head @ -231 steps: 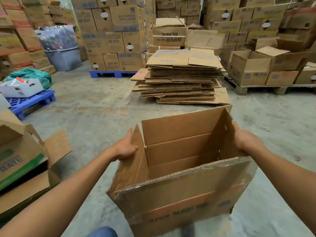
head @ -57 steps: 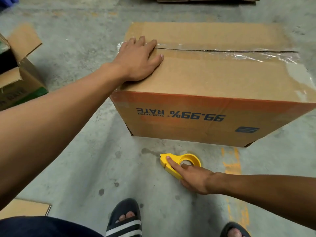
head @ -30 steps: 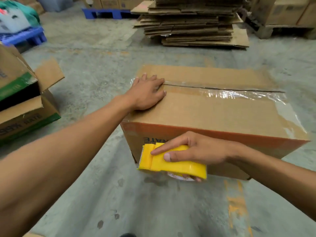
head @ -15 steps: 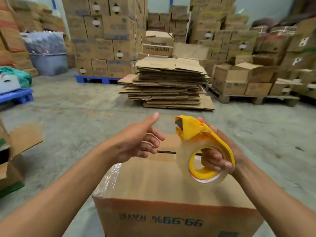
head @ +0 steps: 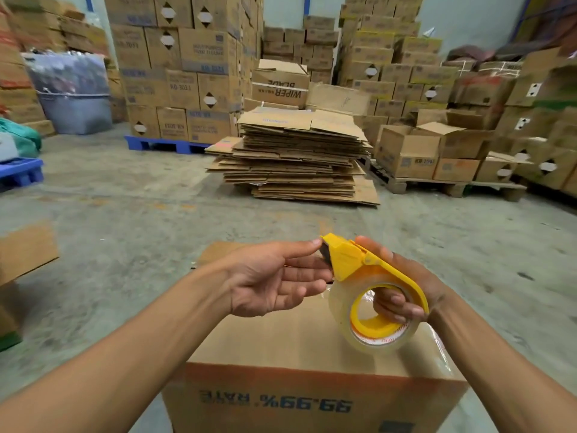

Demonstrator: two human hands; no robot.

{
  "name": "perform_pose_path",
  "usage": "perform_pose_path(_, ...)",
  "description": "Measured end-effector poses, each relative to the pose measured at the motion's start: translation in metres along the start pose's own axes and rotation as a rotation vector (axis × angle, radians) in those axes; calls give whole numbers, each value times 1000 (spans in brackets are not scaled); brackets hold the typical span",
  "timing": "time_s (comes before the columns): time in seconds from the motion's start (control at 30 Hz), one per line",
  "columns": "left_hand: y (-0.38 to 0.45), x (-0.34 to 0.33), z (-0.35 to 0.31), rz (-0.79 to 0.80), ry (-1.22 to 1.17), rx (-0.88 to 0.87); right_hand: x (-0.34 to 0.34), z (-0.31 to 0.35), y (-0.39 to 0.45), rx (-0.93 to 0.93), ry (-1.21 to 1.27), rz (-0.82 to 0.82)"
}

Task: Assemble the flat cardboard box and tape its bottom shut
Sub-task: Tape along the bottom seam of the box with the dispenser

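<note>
- Right hand: fingers curled through the core of the yellow tape dispenser, gripping it.
- Left hand: palm up, fingers loosely extended, fingertips at the dispenser's cutter end.
- Cardboard box: directly beneath both hands, flaps closed.

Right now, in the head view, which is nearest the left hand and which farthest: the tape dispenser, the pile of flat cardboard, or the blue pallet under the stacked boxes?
From the left hand:
1. Tape dispenser, touching its fingertips.
2. Pile of flat cardboard, ahead.
3. Blue pallet, far left, behind.
</note>
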State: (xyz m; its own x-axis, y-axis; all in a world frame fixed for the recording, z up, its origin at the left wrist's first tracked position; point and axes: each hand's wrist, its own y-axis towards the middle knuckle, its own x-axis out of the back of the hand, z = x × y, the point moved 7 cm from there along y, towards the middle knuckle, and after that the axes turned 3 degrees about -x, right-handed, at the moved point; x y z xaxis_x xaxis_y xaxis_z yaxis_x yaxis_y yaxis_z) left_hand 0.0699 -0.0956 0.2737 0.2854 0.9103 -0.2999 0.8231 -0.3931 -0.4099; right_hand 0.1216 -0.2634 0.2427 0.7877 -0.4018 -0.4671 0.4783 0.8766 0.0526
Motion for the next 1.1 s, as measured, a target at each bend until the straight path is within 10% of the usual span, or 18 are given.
perform_pose_path(0.57,16,21,29,-83,-5,70,-8,6,-10,-211,-328,-224)
perform_pose_path(1.1,3,173,-13,-414,357,58,-20,33,42,-434,-760,-299)
